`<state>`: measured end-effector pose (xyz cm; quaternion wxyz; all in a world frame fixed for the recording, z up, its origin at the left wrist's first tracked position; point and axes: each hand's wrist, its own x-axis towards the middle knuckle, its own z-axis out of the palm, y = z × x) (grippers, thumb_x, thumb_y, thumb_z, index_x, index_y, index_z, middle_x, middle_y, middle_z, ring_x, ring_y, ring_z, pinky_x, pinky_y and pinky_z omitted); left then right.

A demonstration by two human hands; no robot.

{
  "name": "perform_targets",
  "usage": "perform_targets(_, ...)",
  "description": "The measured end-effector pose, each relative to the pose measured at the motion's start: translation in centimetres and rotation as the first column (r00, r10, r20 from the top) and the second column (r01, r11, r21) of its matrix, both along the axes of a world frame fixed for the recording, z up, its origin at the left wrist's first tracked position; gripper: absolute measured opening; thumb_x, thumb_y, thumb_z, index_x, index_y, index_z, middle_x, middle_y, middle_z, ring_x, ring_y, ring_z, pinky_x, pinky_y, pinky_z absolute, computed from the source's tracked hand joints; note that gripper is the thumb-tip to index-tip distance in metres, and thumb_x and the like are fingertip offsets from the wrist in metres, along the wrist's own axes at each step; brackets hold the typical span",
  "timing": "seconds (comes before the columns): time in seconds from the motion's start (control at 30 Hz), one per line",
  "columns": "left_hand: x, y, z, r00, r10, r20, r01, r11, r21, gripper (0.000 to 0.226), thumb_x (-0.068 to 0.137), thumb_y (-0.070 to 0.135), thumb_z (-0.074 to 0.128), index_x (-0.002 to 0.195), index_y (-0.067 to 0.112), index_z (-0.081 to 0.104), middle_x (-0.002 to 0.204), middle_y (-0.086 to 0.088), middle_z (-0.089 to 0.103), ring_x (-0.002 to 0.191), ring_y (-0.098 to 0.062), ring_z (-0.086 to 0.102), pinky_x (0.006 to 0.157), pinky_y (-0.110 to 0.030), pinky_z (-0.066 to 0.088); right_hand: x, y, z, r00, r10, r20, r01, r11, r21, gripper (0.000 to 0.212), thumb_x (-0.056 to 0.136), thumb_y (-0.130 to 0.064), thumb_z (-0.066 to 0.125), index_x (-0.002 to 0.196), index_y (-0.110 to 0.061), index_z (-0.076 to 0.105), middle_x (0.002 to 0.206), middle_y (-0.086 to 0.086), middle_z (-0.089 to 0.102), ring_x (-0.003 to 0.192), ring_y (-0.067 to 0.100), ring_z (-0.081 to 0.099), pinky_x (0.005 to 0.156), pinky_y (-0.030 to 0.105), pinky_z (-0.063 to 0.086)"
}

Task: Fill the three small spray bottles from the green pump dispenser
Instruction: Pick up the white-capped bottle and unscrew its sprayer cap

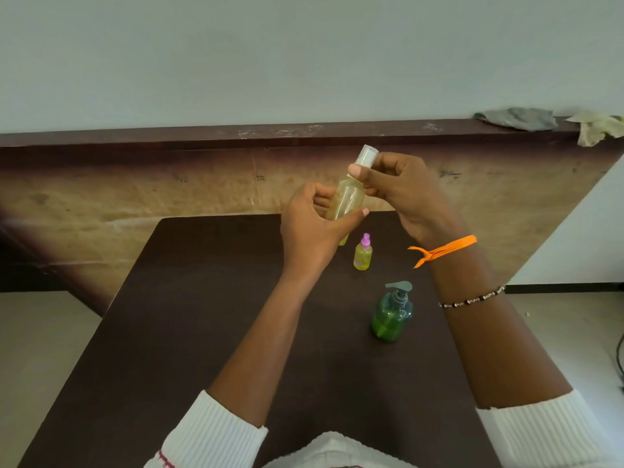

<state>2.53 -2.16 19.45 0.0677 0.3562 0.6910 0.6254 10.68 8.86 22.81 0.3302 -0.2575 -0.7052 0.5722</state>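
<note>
A dark brown table (202, 332) stands before a wall ledge. Above its far edge, the left hand (310, 228) grips a tilted spray bottle (347, 197) body; the right hand (401, 194) pinches its white cap. A purple-capped bottle (363, 253) and green pump dispenser (391, 315) stand nearer, right

No legible text on any bottle.

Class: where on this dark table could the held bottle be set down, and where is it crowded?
Free: the table's whole left side beside the left forearm. Crowded: the strip between the forearms, with the pink-capped bottle and green pump dispenser.
</note>
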Motion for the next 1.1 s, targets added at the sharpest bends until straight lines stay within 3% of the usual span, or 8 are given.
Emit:
perform_targets(0.1,-0.2,0.1,-0.2,0.999,-0.021,0.026,0.022,0.999,-0.037,0.033,0.064,0.033,0.084,0.084,0.021,0.060,0.077,0.009,0.066,0.065,0.000,0.059,0.062,-0.024,0.053,0.2,0.1,-0.2,1.000,0.022,-0.012,-0.022,0.999,-0.029,0.008,0.084,-0.014,0.072,0.087,-0.007,0.069,0.076,-0.001,0.065,0.064,-0.004,0.061,0.066,0.011,0.049)
perform_targets(0.2,-0.6,-0.1,-0.1,0.945,-0.222,0.242,0.227,0.974,0.004,0.018,0.075,0.025,0.077,0.085,0.019,0.063,0.075,0.010,0.063,0.065,0.000,0.058,0.061,-0.022,0.051,0.7,0.7,0.2,0.994,0.107,-0.008,-0.108,0.994,-0.004,0.007,0.083,-0.011,0.070,0.090,-0.009,0.069,0.084,-0.001,0.069,0.075,-0.001,0.065,0.077,0.015,0.052)
perform_targets(0.33,-1.0,-0.8,0.2,0.620,-0.552,0.558,0.557,0.810,0.182,0.024,0.081,0.031,0.060,0.096,0.013,0.066,0.084,0.001,0.069,0.071,-0.007,0.064,0.067,-0.023,0.054,1.4,1.8,0.8,0.941,0.325,-0.098,-0.334,0.938,-0.089,0.031,0.075,-0.015,0.064,0.105,-0.007,0.065,0.089,-0.010,0.074,0.085,0.002,0.067,0.081,0.017,0.053)
perform_targets(0.4,-1.0,-0.8,0.0,0.570,-0.571,0.591,0.578,0.790,0.206,0.028,0.078,0.031,0.059,0.098,0.012,0.066,0.086,-0.002,0.071,0.073,-0.010,0.067,0.068,-0.023,0.056,1.7,2.2,0.7,0.919,0.379,-0.111,-0.390,0.914,-0.115,0.042,0.076,-0.012,0.062,0.118,-0.005,0.060,0.091,-0.006,0.074,0.088,0.004,0.068,0.082,0.018,0.053)
perform_targets(0.6,-1.0,0.3,-1.3,0.861,-0.358,0.361,0.390,0.920,-0.018,0.025,0.078,0.018,0.074,0.100,0.022,0.063,0.086,0.005,0.062,0.078,-0.008,0.060,0.069,-0.023,0.053,0.9,1.9,-0.9,0.984,0.159,0.085,-0.165,0.984,0.067,0.026,0.080,-0.010,0.074,0.100,-0.018,0.061,0.094,0.004,0.066,0.082,0.008,0.063,0.077,0.020,0.053)
perform_targets(0.83,-0.6,0.5,-2.4,0.839,-0.367,0.401,0.419,0.907,-0.048,0.035,0.078,0.006,0.072,0.105,0.022,0.056,0.101,0.003,0.061,0.084,-0.009,0.063,0.058,-0.013,0.049,1.2,2.4,-1.4,0.983,0.111,-0.148,-0.131,0.983,-0.132,0.053,0.056,-0.021,0.085,0.102,-0.018,0.058,0.079,-0.006,0.073,0.085,0.008,0.068,0.089,0.024,0.051)
perform_targets(0.9,-0.5,0.6,-2.9,0.836,-0.367,0.407,0.423,0.904,-0.055,0.037,0.078,0.003,0.070,0.108,0.018,0.054,0.104,0.001,0.060,0.086,-0.011,0.063,0.053,-0.010,0.045,1.4,2.8,-1.2,0.977,0.061,-0.202,-0.089,0.988,-0.128,0.040,0.071,-0.007,0.077,0.103,-0.017,0.055,0.078,-0.006,0.074,0.085,0.007,0.069,0.087,0.023,0.051)
perform_targets(1.1,-0.4,1.4,-4.5,0.841,-0.358,0.406,0.416,0.907,-0.062,0.041,0.076,0.000,0.072,0.109,0.016,0.054,0.106,0.000,0.060,0.100,-0.019,0.063,0.078,-0.030,0.055,2.8,3.6,-0.2,0.974,-0.025,-0.226,0.009,0.997,-0.071,0.034,0.083,0.006,0.064,0.108,-0.015,0.054,0.081,-0.005,0.075,0.095,0.013,0.068,0.098,0.032,0.049)
